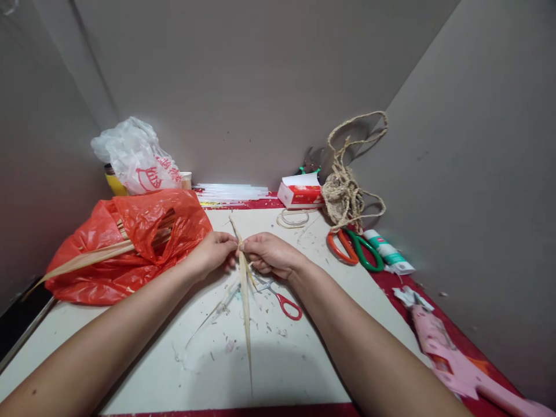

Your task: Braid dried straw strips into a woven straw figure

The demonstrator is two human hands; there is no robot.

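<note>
The fibre strip point(244, 301) lies directly between the left hand point(214, 252) and the right hand point(271, 253). Its long axis runs near to far, with the far end leaning slightly left. The strip crosses the line between the hands; neither hand is clearly the nearer. The longer, flat section extends toward the near side and tapers to a point; the shorter, narrower section projects beyond the fingertips.

Left hand: thumb and forefinger closed in a pinch on the strip, remaining fingers curled. Right hand: thumb and forefinger closed on the strip at the same junction, remaining fingers curled below. Exact fingertip contact is hidden.

Surface: white board point(304, 359) on a red covering point(260, 410), with fibre scraps scattered on the board. Small scissors point(282, 299) lie just nearer than the right hand. A red plastic bag point(104, 272) containing strips stands at left; coiled cord point(341, 200) is at far right. A pink glue gun point(438, 341) lies at near right.

Room: plain grey walls point(243, 87) enclose the far, left and right sides.
</note>
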